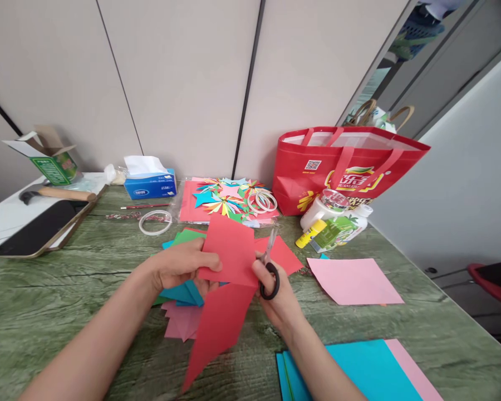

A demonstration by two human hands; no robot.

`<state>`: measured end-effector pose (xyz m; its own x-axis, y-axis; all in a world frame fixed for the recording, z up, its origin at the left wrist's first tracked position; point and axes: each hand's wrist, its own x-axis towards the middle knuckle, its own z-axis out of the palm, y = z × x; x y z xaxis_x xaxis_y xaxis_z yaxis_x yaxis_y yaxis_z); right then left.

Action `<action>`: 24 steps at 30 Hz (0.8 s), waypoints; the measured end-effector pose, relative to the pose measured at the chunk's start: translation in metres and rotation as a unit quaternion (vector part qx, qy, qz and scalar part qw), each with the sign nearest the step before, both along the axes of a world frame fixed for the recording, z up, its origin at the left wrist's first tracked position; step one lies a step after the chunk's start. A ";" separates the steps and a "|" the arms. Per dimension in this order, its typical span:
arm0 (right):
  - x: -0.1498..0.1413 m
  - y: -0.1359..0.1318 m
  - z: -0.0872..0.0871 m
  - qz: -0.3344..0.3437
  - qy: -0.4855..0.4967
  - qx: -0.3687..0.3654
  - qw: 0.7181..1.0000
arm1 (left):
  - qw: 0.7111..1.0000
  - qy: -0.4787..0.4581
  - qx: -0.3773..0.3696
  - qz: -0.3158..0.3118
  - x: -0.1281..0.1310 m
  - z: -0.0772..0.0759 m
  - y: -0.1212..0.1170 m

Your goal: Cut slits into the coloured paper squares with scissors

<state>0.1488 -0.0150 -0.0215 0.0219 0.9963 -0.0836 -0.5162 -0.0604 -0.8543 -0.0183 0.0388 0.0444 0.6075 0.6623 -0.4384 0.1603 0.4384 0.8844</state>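
My left hand [179, 264] grips a red paper sheet [229, 248] by its left side, thumb on the front. The lower part of the red paper hangs down as a long flap towards me. My right hand [281, 303] is closed around scissors [270, 281] with black handles, their blades pointing up and away. Its fingers also touch the right edge of the sheet. Another red piece [279, 253] shows behind the right hand. Under the left hand lie blue paper pieces [187, 292] and pink paper pieces [181, 322], partly hidden.
Pink paper [354, 280] and a blue paper stack [354, 362] lie at right. Behind stand a red bag [292, 167], a glue stick [311, 234] and a tissue box [150, 185]. A tape roll [155, 222], paper decorations [223, 203], a hammer [67, 193] and a phone [42, 228] lie about.
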 end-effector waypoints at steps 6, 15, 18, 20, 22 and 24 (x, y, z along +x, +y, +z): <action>0.005 0.003 -0.001 0.037 0.148 -0.070 0.986 | 0.993 -0.118 0.027 0.013 0.009 -0.007 0.002; 0.016 0.016 -0.010 -0.092 0.308 -0.155 0.934 | 0.910 0.041 0.408 -0.056 0.032 -0.034 -0.019; 0.012 0.014 -0.007 -0.088 0.292 -0.130 0.943 | 0.926 0.006 0.376 -0.029 0.042 -0.038 -0.030; 0.009 0.012 -0.006 -0.087 0.275 -0.110 0.951 | 0.939 -0.032 0.340 0.043 0.049 -0.039 -0.034; 0.007 0.009 -0.005 -0.090 0.256 -0.085 0.959 | 0.941 -0.026 0.298 0.160 0.055 -0.040 -0.034; 0.006 0.007 -0.004 -0.088 0.223 -0.064 0.969 | 0.930 -0.008 0.261 0.258 0.058 -0.041 -0.031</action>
<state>0.1544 -0.0082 -0.0257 0.1242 0.9614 -0.2457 -0.8447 -0.0275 -0.5346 0.0399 0.0082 0.0032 0.1525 0.9878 0.0305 0.0330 -0.0360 0.9988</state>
